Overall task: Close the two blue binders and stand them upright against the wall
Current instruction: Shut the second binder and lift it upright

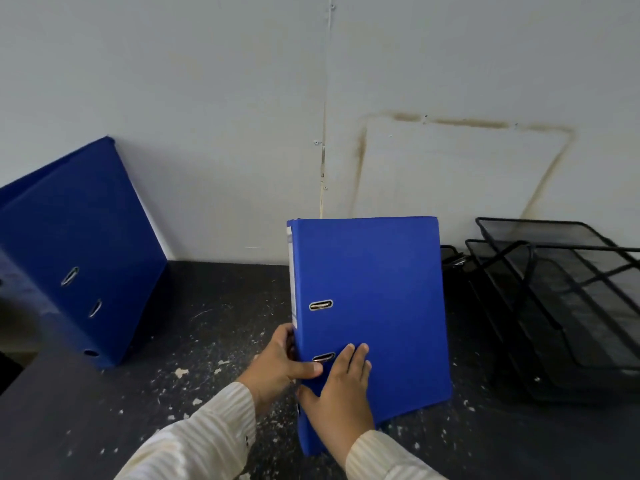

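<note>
Fingers (282,337) of the left hand (277,365) clasp the spine of the closed blue binder (374,299); the right hand (341,389) lies flat on its cover. It stands mid-desk (207,323), perhaps lifted; keep it square and seat its base against the wall (207,98).

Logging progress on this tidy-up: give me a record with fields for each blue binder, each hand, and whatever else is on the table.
held binder: closed, upright, short of the wall
leaning binder: closed, tilted against wall
left hand: grips held binder's spine
right hand: flat on its cover
mesh letter trays: right, by wall
</note>
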A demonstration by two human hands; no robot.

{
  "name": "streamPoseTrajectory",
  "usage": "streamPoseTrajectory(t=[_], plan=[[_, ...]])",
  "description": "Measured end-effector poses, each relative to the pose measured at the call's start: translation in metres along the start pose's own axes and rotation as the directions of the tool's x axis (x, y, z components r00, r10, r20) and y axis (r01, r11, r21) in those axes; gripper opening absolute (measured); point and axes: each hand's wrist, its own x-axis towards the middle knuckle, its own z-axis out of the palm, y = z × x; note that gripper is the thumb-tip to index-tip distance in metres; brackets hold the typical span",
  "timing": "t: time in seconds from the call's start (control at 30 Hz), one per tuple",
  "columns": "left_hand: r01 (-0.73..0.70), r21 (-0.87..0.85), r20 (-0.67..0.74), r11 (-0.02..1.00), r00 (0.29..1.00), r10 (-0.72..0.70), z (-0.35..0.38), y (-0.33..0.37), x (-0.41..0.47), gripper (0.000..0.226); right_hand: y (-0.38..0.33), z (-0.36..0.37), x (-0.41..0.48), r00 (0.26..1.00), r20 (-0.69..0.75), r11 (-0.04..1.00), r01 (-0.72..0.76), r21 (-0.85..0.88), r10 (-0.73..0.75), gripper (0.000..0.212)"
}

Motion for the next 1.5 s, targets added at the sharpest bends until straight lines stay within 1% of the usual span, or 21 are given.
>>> streamPoseTrajectory(t=[0.1, 0.17, 0.27, 0.37, 0.47, 0.67, 0.87, 0.97, 1.17, 1.33, 1.43, 1.5], plan=[[-0.059, 0.046, 0.081, 0.997, 0.995, 0.055, -0.005, 0.002, -0.011, 0.087, 0.001, 0.011, -0.012, 0.997, -0.071, 0.999, 0.000, 0.050, 0.003, 0.104], [-0.080, 0.057, 0.131, 0.995, 0.989, 0.072, -0.009, 0.002, -0.020, 0.086, 0.003, 0.018, -0.022, 0.992, -0.123, 0.998, -0.001, 0.070, 0.009, 0.103], [-0.091, 0.065, 0.166, 0.994, 0.983, 0.079, -0.014, 0.004, -0.035, 0.083, 0.002, 0.028, -0.038, 0.985, -0.172, 0.996, -0.014, 0.093, 0.030, 0.104], [-0.135, 0.060, 0.219, 0.989, 0.969, 0.119, -0.017, 0.010, -0.047, 0.083, 0.000, 0.035, -0.054, 0.978, -0.197, 0.992, -0.038, 0.123, 0.062, 0.102], [-0.192, 0.076, 0.280, 0.978, 0.946, 0.164, -0.019, 0.021, -0.056, 0.083, -0.004, 0.035, -0.068, 0.964, -0.252, 0.983, -0.042, 0.178, 0.086, 0.097], [-0.293, 0.132, 0.390, 0.947, 0.894, 0.222, -0.017, 0.034, -0.078, 0.082, -0.025, 0.026, -0.096, 0.921, -0.384, 0.966, 0.031, 0.256, 0.072, 0.081], [-0.345, 0.152, 0.430, 0.926, 0.867, 0.252, -0.016, 0.040, -0.095, 0.074, -0.042, 0.014, -0.116, 0.872, -0.489, 0.960, 0.108, 0.259, 0.034, 0.080], [-0.363, 0.165, 0.434, 0.917, 0.861, 0.263, -0.016, 0.043, -0.101, 0.074, -0.047, 0.009, -0.123, 0.864, -0.503, 0.957, 0.126, 0.263, 0.024, 0.077], [-0.354, 0.216, 0.453, 0.910, 0.862, 0.227, -0.010, 0.054, -0.107, 0.052, -0.051, 0.003, -0.128, 0.871, -0.490, 0.940, 0.142, 0.310, 0.030, 0.084], [-0.315, 0.237, 0.449, 0.919, 0.874, 0.184, -0.008, 0.060, -0.109, 0.054, -0.052, 0.000, -0.126, 0.883, -0.468, 0.944, 0.128, 0.303, 0.031, 0.089], [-0.339, 0.287, 0.436, 0.896, 0.879, 0.193, -0.008, 0.060, -0.111, 0.058, -0.051, -0.003, -0.125, 0.889, -0.457, 0.945, 0.116, 0.305, 0.038, 0.090], [-0.353, 0.303, 0.421, 0.885, 0.883, 0.208, -0.008, 0.057, -0.111, 0.056, -0.048, -0.004, -0.126, 0.892, -0.451, 0.945, 0.112, 0.307, 0.041, 0.089]])
